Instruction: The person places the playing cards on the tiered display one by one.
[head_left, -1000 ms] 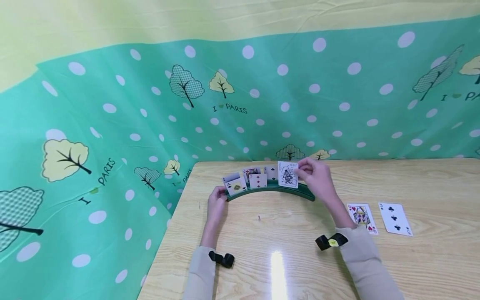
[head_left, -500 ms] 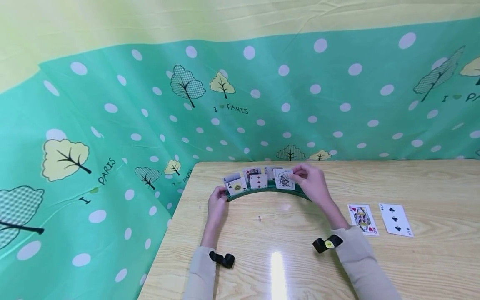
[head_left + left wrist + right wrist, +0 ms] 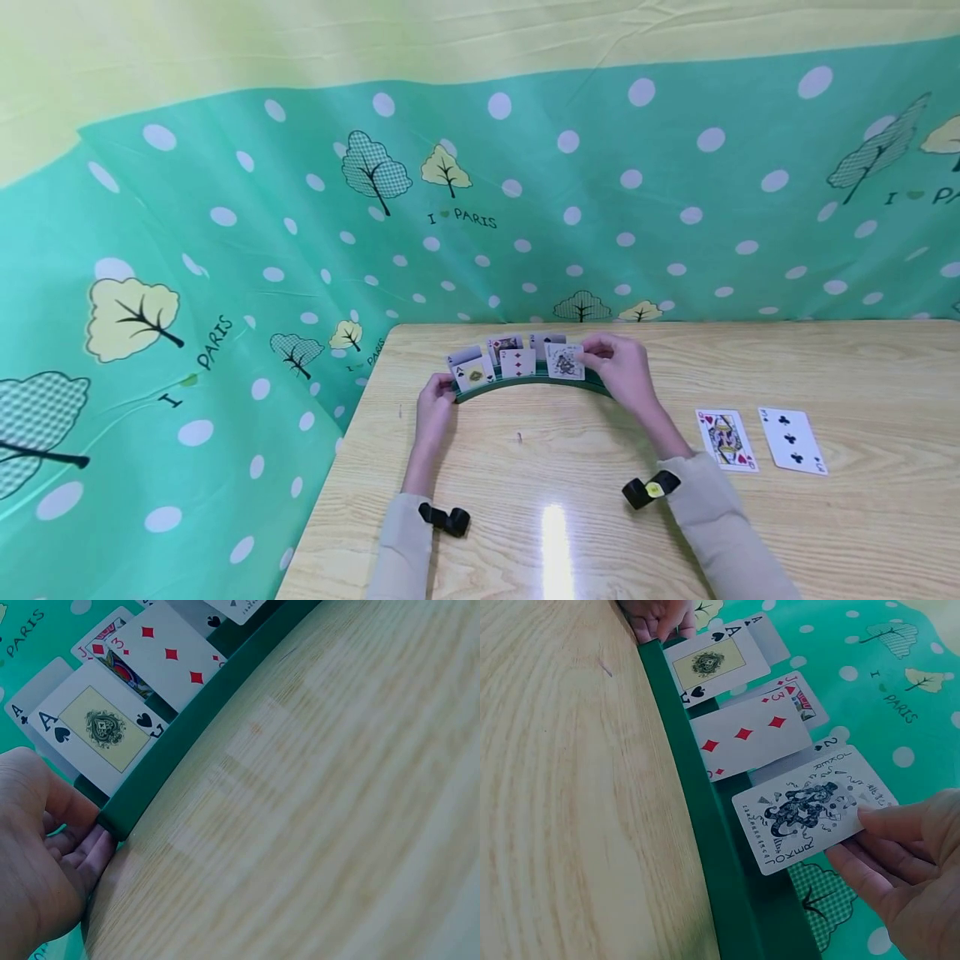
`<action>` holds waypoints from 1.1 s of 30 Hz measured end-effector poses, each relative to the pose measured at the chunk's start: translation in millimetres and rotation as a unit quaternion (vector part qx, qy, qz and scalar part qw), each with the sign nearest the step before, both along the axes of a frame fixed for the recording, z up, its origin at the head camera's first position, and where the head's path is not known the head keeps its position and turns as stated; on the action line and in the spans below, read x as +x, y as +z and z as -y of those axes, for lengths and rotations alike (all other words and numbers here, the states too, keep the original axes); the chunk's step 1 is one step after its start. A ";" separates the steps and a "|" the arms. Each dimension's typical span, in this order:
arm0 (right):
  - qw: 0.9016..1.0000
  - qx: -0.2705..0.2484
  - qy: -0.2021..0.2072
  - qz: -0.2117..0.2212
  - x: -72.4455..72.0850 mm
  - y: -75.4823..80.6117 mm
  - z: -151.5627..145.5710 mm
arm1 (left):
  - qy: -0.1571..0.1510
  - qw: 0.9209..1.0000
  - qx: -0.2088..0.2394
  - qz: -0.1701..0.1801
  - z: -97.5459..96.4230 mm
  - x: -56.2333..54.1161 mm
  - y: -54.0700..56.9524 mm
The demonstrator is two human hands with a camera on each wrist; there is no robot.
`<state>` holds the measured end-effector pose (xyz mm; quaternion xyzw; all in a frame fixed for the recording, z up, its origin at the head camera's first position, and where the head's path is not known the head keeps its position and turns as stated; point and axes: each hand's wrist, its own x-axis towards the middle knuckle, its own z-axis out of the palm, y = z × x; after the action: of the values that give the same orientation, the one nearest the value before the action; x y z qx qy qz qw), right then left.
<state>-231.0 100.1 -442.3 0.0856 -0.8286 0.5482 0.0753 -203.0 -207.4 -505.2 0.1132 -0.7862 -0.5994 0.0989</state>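
From where I stood, the person's right hand (image 3: 626, 371) had a joker card (image 3: 814, 806) pinched at its right edge, the thumb on the printed face and the other fingers behind it. The card leaned back, face toward the person, above the inner side of a curved green rack (image 3: 724, 885). Its lower part was down by the rack's slots, though I couldn't tell whether its bottom edge had seated in one. It overlapped the front of a two of spades (image 3: 821, 748), of which only the upper and left part showed.

The left hand (image 3: 41, 847) was at the rack's left end, its fingers curled round that end and touching it. Nearest that hand stood an ace of spades (image 3: 105, 727), tilted back, with another ace (image 3: 45, 685) peeking out behind it; its suit was too small for me to be sure of. Next along, a three of diamonds (image 3: 169, 656) stood in front of a jack of diamonds (image 3: 97, 634), between the aces and the joker.

The rack sat near the far edge of the wooden counter (image 3: 525, 475). To the right of the right forearm, a queen of hearts (image 3: 726, 440) and a three of clubs (image 3: 792, 439) lay flat and face up, side by side but apart. A green cloth (image 3: 247, 200) with pale dots and printed trees hung beyond.
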 end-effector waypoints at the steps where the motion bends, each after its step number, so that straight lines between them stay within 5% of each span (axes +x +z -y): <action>1: 1.000 -0.001 -0.003 0.001 0.1 -0.6 0.3 | 0.000 1.000 -0.001 0.000 -0.1 -0.1 -0.1; 33: 1.000 -0.011 -0.010 0.017 -1.5 -15.4 7.3 | 0.001 1.000 0.001 0.003 -0.4 1.4 3.2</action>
<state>-232.6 92.8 -457.7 0.0673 -0.8246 0.5576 0.0672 -201.6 -207.0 -502.0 0.1162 -0.7859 -0.5995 0.0968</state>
